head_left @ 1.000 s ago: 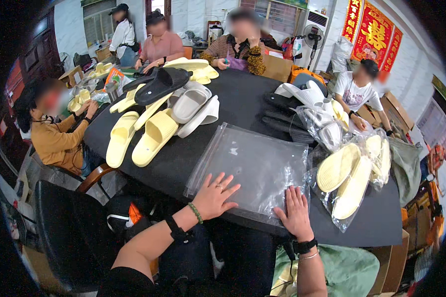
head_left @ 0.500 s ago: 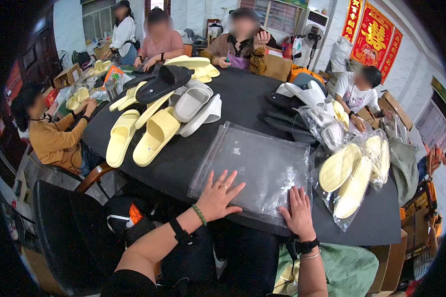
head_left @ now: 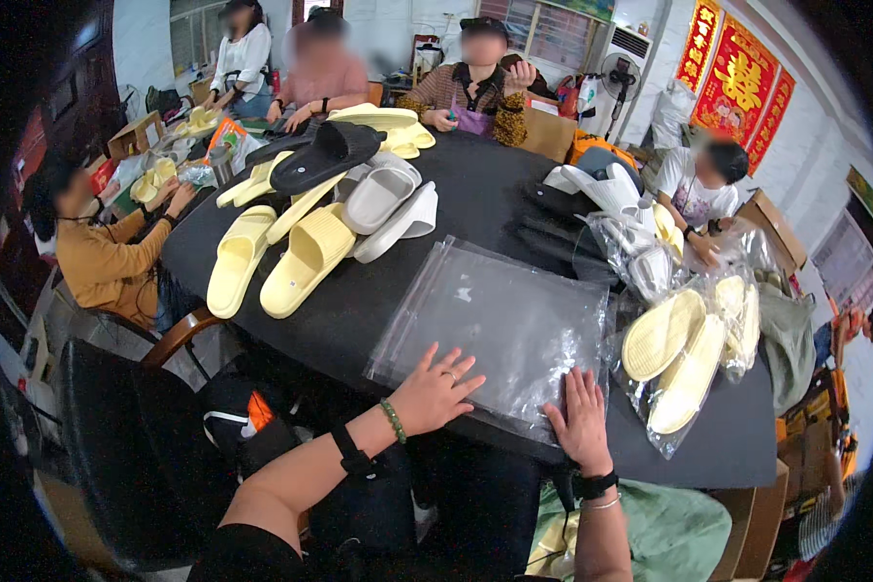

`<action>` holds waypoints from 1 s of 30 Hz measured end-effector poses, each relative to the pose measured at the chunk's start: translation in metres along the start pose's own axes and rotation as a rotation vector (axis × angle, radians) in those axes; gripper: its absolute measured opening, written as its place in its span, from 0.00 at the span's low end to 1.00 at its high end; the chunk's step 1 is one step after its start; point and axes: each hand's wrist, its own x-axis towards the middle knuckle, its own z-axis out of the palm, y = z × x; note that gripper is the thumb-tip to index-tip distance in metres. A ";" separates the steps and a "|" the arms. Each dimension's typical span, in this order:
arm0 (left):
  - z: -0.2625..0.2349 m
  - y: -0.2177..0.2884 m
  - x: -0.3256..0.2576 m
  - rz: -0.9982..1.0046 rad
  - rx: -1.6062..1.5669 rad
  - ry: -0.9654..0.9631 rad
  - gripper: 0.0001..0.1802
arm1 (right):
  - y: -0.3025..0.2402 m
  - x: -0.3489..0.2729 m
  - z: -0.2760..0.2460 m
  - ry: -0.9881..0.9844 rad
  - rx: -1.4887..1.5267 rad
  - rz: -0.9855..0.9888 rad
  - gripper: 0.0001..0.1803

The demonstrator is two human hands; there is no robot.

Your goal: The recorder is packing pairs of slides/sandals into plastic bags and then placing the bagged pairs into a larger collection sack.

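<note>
A stack of clear plastic bags lies flat on the black round table in front of me. My left hand rests flat on the stack's near left corner, fingers spread. My right hand lies flat on its near right edge. Neither hand holds anything. Just right of the stack sits a bagged pair of pale yellow slippers. Loose yellow slippers, grey ones and a black one are piled further left on the table.
Several people sit around the table's far and left sides. One person at the right handles bagged slippers. A chair stands at my left. A green cloth covers my lap. Cardboard boxes sit at the right.
My hands have stayed flat on the bags, barely shifting. The view has tilted slightly.
</note>
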 end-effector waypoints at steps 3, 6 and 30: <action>0.009 -0.003 -0.006 -0.053 -0.039 -0.017 0.29 | 0.000 0.001 0.006 -0.005 -0.002 -0.012 0.39; 0.014 -0.002 -0.005 -0.022 -0.055 0.005 0.29 | 0.007 0.001 0.007 -0.025 -0.006 -0.021 0.39; 0.014 0.003 0.033 -0.119 -0.069 -0.081 0.28 | 0.028 0.000 0.002 -0.139 0.128 0.001 0.38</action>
